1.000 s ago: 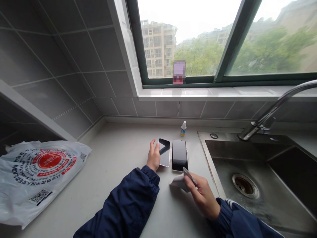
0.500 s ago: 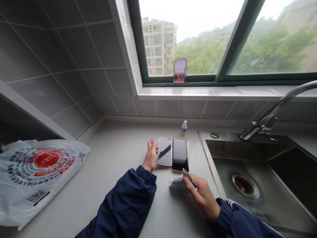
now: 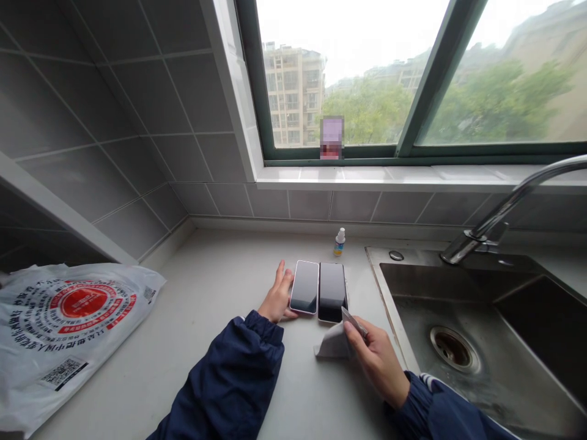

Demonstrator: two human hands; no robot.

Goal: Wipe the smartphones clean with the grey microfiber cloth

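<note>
Two phones lie side by side, screens up, on the counter: a white-edged phone (image 3: 305,287) on the left and a black phone (image 3: 332,291) on the right. My left hand (image 3: 277,297) rests against the left edge of the white-edged phone with its fingers apart. In my right hand (image 3: 378,357), a thin grey cloth (image 3: 334,342) is pinched between thumb and fingers; its loose part hangs to the left, just in front of the phones. Behind them stands a small spray bottle (image 3: 339,242) with a white cap.
A white plastic bag (image 3: 110,342) with red and black print lies at the far left. To the right is a steel sink (image 3: 378,287) with a chrome faucet (image 3: 481,229). A tiled wall and a window sill (image 3: 389,177) run along the back.
My left hand has spread its fingers, and the white-edged phone has shifted slightly left. My right hand keeps the cloth, its loose part now spread wider. The view has tipped slightly up.
</note>
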